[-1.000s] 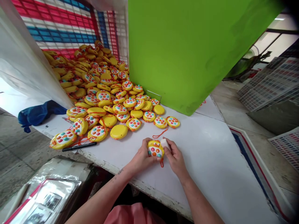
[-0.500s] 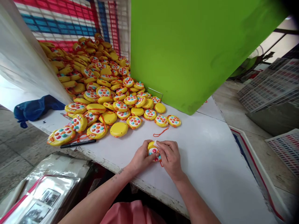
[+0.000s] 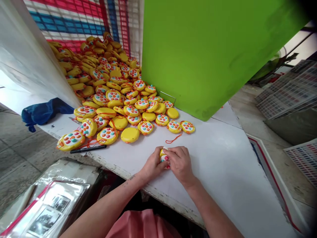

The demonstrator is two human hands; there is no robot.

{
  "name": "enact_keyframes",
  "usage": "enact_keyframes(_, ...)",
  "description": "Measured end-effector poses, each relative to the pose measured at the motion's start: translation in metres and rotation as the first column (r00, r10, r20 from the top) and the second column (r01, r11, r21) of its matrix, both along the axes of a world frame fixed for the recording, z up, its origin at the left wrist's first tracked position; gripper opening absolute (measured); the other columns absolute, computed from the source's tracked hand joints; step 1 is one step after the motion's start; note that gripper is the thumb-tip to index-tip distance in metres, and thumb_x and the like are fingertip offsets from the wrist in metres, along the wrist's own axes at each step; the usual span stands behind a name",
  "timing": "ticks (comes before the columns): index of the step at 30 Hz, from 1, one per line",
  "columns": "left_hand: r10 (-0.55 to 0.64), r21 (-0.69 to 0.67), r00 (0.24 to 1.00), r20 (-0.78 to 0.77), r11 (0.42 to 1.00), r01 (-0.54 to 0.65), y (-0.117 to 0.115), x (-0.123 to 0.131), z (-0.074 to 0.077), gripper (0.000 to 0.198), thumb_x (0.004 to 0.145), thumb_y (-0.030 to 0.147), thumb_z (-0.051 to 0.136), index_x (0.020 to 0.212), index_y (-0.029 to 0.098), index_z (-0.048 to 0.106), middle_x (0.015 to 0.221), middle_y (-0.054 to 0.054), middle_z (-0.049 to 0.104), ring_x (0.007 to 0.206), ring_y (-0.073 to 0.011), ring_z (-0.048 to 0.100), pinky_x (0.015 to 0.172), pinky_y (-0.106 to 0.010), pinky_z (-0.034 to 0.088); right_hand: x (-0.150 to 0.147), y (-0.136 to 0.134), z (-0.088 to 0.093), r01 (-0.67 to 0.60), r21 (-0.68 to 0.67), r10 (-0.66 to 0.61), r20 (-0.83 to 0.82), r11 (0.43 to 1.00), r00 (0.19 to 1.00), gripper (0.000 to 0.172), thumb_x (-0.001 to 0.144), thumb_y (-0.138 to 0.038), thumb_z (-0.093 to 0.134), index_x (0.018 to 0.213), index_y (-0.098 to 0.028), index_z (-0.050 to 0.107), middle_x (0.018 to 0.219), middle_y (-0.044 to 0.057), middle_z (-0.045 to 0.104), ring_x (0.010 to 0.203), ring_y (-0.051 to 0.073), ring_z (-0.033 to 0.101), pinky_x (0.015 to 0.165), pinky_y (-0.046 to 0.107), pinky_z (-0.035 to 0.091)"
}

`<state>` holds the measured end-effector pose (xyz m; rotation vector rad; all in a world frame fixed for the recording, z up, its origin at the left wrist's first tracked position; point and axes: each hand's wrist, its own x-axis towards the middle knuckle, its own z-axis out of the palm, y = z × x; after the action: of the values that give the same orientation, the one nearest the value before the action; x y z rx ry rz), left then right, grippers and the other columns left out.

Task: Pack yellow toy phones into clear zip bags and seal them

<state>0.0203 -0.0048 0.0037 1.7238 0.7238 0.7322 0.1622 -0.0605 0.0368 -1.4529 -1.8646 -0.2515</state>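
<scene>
1. At the near edge of the white worktop (image 3: 223,165), at about 6 o'clock in the view, both hands meet over one small yellow toy (image 3: 163,156).
2. The left hand (image 3: 152,165) cups the toy from the 9 o'clock side, its fingers curled around the toy's edge.
3. The right hand (image 3: 180,162) covers the toy from the 3 o'clock side; its fingers (image 3: 170,152) are bent and pressed down onto the top, pinching a small white piece (image 3: 165,148) against it.
4. The step in hand looks like rubbing or wiping the toy's face with that white piece. The next move likely calls for a steady grip from the left hand while the right works across the surface.
5. The toy is round and yellow, with red, white and teal dots on its face; most of it is hidden by the hands.
6. At 11 o'clock, a large heap of matching toys (image 3: 111,86) spills toward the hands.
7. An orange cord (image 3: 173,139) lies on the worktop just beyond the hands, at 12 o'clock.
8. A black pen (image 3: 88,149) lies at 9 o'clock, near the worktop's edge.
9. A green board (image 3: 210,53) stands upright at 1 o'clock.
</scene>
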Motion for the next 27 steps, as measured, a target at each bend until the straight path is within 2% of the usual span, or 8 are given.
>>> enact_keyframes(5, -0.036, -0.074, 0.999, 0.02, 0.997, 0.037, 0.002, -0.001, 0.003, 0.05, 0.08, 0.04, 0.064, 0.12, 0.018, 0.043, 0.101, -0.006, 0.062, 0.086, -0.019, 0.058, 0.074, -0.029, 0.046, 0.019, -0.01, -0.016, 0.005, -0.022, -0.009, -0.207, 1.0, 0.978, 0.028, 0.089, -0.012, 0.052, 0.109, -0.027, 0.066, 0.092, 0.005, 0.063, 0.088, 0.018, 0.056, 0.077, 0.036, 0.047)
enact_keyframes(8, -0.048, -0.11, 0.999, 0.016, 0.993, 0.049, 0.003, -0.001, 0.007, 0.05, 0.08, 0.04, 0.064, 0.12, 0.018, 0.043, 0.098, -0.005, 0.062, 0.085, -0.0191, 0.058, 0.075, -0.03, 0.047, 0.039, -0.022, -0.026, 0.02, -0.107, -0.053, -0.312, 0.994, 0.949, 0.022, 0.089, -0.017, 0.055, 0.104, -0.027, 0.069, 0.086, 0.004, 0.062, 0.082, 0.017, 0.057, 0.072, 0.034, 0.049)
enact_keyframes(13, -0.064, -0.17, 0.996, 0.061, 0.983, 0.074, 0.005, 0.0, 0.009, 0.049, 0.079, 0.039, 0.065, 0.117, 0.019, 0.043, 0.101, -0.005, 0.063, 0.087, -0.0193, 0.06, 0.077, -0.03, 0.048, 0.044, -0.031, -0.016, 0.133, -0.199, -0.214, -0.473, 0.971, 0.855, 0.022, 0.088, -0.027, 0.058, 0.107, -0.024, 0.067, 0.086, 0.003, 0.059, 0.077, 0.015, 0.057, 0.069, 0.03, 0.049)
enact_keyframes(17, -0.062, -0.179, 0.996, 0.063, 0.981, 0.073, 0.004, 0.0, 0.007, 0.049, 0.079, 0.04, 0.065, 0.117, 0.019, 0.043, 0.098, -0.005, 0.063, 0.085, -0.0185, 0.059, 0.075, -0.029, 0.048, 0.02, -0.023, 0.0, 0.146, -0.117, -0.183, -0.441, 0.982, 0.879, 0.027, 0.088, -0.026, 0.057, 0.114, -0.025, 0.064, 0.093, 0.004, 0.059, 0.084, 0.017, 0.057, 0.075, 0.032, 0.049)
enact_keyframes(20, -0.038, -0.154, 0.999, 0.036, 0.987, 0.044, 0.003, 0.0, 0.006, 0.05, 0.079, 0.042, 0.065, 0.118, 0.018, 0.044, 0.096, -0.004, 0.063, 0.082, -0.0183, 0.059, 0.072, -0.029, 0.048, 0.015, -0.02, -0.004, 0.056, -0.103, -0.088, -0.341, 0.993, 0.936, 0.026, 0.089, -0.022, 0.055, 0.112, -0.026, 0.066, 0.09, 0.005, 0.061, 0.086, 0.018, 0.057, 0.079, 0.035, 0.049)
enact_keyframes(22, -0.024, -0.149, 0.999, 0.024, 0.988, 0.028, 0.003, 0.0, 0.007, 0.05, 0.078, 0.041, 0.066, 0.118, 0.018, 0.044, 0.097, -0.005, 0.063, 0.084, -0.0187, 0.059, 0.073, -0.029, 0.048, 0.022, -0.02, -0.009, 0.064, -0.136, -0.107, -0.339, 0.989, 0.934, 0.022, 0.088, -0.024, 0.055, 0.106, -0.025, 0.068, 0.087, 0.005, 0.061, 0.085, 0.019, 0.057, 0.079, 0.036, 0.048)
enact_keyframes(24, -0.027, -0.168, 0.999, 0.041, 0.985, 0.034, 0.002, 0.0, 0.008, 0.049, 0.078, 0.039, 0.066, 0.117, 0.019, 0.044, 0.1, -0.005, 0.064, 0.087, -0.0191, 0.06, 0.077, -0.03, 0.048, 0.031, -0.021, -0.013, 0.118, -0.209, -0.204, -0.46, 0.971, 0.864, 0.024, 0.086, -0.029, 0.058, 0.108, -0.023, 0.066, 0.09, 0.006, 0.062, 0.085, 0.019, 0.058, 0.078, 0.036, 0.048)
enact_keyframes(27, -0.02, -0.206, 0.997, 0.069, 0.978, 0.034, 0.002, 0.001, 0.011, 0.048, 0.078, 0.038, 0.066, 0.116, 0.018, 0.043, 0.101, -0.006, 0.063, 0.087, -0.0191, 0.06, 0.077, -0.031, 0.048, 0.032, -0.02, -0.009, 0.048, -0.341, -0.295, -0.725, 0.939, 0.622, 0.039, 0.083, -0.038, 0.062, 0.118, -0.021, 0.059, 0.104, 0.007, 0.064, 0.092, 0.019, 0.059, 0.081, 0.035, 0.049)
